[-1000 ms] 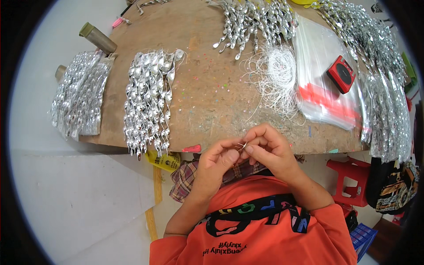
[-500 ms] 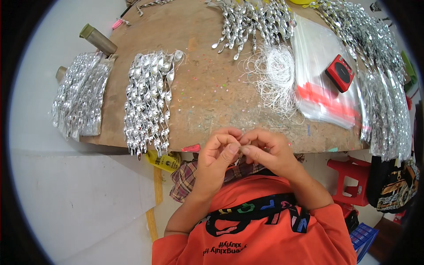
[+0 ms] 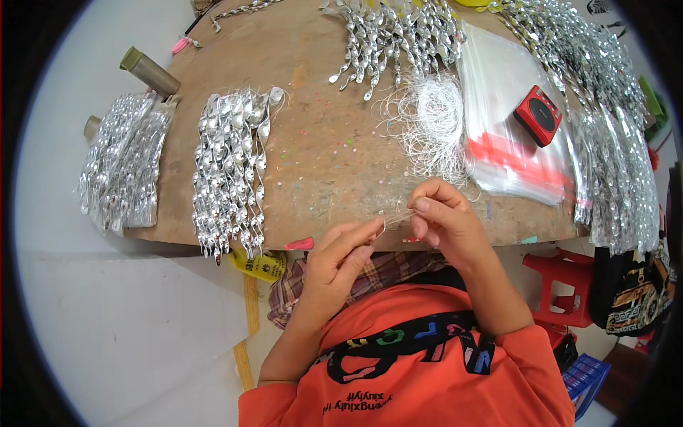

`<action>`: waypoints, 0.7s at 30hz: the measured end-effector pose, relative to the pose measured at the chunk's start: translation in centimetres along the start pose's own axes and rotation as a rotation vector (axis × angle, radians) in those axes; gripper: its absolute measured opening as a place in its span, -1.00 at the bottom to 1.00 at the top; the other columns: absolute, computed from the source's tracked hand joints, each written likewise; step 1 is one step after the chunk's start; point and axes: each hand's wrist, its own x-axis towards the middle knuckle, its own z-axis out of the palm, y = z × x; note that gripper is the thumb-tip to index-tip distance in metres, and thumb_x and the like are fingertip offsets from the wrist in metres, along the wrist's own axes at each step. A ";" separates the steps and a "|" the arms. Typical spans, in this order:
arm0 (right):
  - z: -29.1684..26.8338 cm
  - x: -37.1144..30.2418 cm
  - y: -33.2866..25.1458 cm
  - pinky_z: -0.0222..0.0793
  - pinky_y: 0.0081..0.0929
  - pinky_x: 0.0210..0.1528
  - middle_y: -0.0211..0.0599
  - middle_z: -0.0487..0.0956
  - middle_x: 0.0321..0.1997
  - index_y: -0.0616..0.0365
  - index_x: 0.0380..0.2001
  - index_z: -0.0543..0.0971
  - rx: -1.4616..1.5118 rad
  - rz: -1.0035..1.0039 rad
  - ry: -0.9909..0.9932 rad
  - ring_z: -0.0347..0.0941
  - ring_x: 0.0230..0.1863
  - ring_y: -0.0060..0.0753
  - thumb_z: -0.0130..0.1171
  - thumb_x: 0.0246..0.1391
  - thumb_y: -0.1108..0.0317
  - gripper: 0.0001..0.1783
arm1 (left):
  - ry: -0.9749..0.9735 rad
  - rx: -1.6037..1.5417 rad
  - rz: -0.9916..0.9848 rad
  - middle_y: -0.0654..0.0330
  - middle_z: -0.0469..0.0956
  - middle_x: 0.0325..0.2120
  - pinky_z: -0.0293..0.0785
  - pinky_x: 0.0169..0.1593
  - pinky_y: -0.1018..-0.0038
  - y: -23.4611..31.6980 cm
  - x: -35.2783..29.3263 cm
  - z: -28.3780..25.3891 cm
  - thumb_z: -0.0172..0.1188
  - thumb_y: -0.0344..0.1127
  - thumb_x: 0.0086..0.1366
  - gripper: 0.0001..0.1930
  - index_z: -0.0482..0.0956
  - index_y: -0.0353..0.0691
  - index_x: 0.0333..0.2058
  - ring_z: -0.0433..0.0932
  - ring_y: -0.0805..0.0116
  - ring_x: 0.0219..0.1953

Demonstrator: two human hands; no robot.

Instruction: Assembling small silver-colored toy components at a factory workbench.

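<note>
A thin white string (image 3: 398, 218) spans the short gap between my hands, just above the table's near edge. My right hand (image 3: 454, 224) pinches one end between thumb and forefinger, its other fingers curled. Lower and to the left, my left hand (image 3: 340, 260) has its fingers pressed together with the thumb against them, and the string passes at its fingertips in a small loop. A tangled bundle of white string (image 3: 435, 128) lies beyond my right hand. A bunch of twisted silver spiral strips (image 3: 231, 167) hangs slightly over the table edge on my left.
Bagged silver spirals (image 3: 121, 167) lie at the far left beside a tube (image 3: 153, 75). More silver strips (image 3: 398, 43) are at the back. Clear plastic bags (image 3: 491, 92) carry a red speaker-like box (image 3: 538, 116). Packed silver strands (image 3: 615, 171) cover the right edge. A red stool (image 3: 558, 285) stands below.
My hands have moved from touching to apart, the right going up and right, the left slightly down. The string between them now shows. The whole view has shifted slightly.
</note>
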 end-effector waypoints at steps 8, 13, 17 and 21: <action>-1.0 0.7 1.3 0.00 -0.85 -0.69 -0.35 0.46 -0.61 0.16 -0.39 0.43 0.171 0.033 0.027 0.15 -0.73 -0.77 0.02 0.08 0.38 -0.91 | 0.015 -0.047 -0.113 0.16 0.42 -0.22 0.36 -0.29 0.65 -1.3 -2.1 -1.2 0.00 -0.52 0.19 -0.67 0.44 -0.37 -0.04 0.41 0.52 -0.38; -0.8 1.0 1.2 -0.02 -0.87 -0.72 -0.36 0.47 -0.62 0.17 -0.39 0.43 0.161 0.049 0.056 0.13 -0.75 -0.80 0.03 0.08 0.38 -0.90 | -0.004 -0.111 -0.152 0.19 0.43 -0.24 0.39 -0.29 0.66 -2.2 -3.3 -2.5 0.01 -0.51 0.21 -0.68 0.45 -0.30 -0.03 0.43 0.52 -0.34; -0.7 1.1 1.4 -0.03 -0.88 -0.73 -0.36 0.48 -0.61 0.16 -0.39 0.44 0.148 0.045 0.046 0.12 -0.77 -0.81 0.03 0.08 0.37 -0.91 | -0.016 -0.147 -0.148 0.19 0.43 -0.24 0.40 -0.29 0.65 -2.4 -3.7 -2.5 0.02 -0.51 0.21 -0.67 0.45 -0.29 -0.03 0.43 0.53 -0.33; -0.5 1.1 1.6 -0.04 -0.88 -0.73 -0.35 0.48 -0.60 0.16 -0.39 0.44 0.145 0.046 0.041 0.13 -0.76 -0.81 0.03 0.09 0.37 -0.91 | -0.048 -0.181 -0.193 0.12 0.43 -0.23 0.40 -0.25 0.61 -2.8 -4.0 -2.6 0.03 -0.50 0.19 -0.65 0.42 -0.36 -0.02 0.43 0.49 -0.35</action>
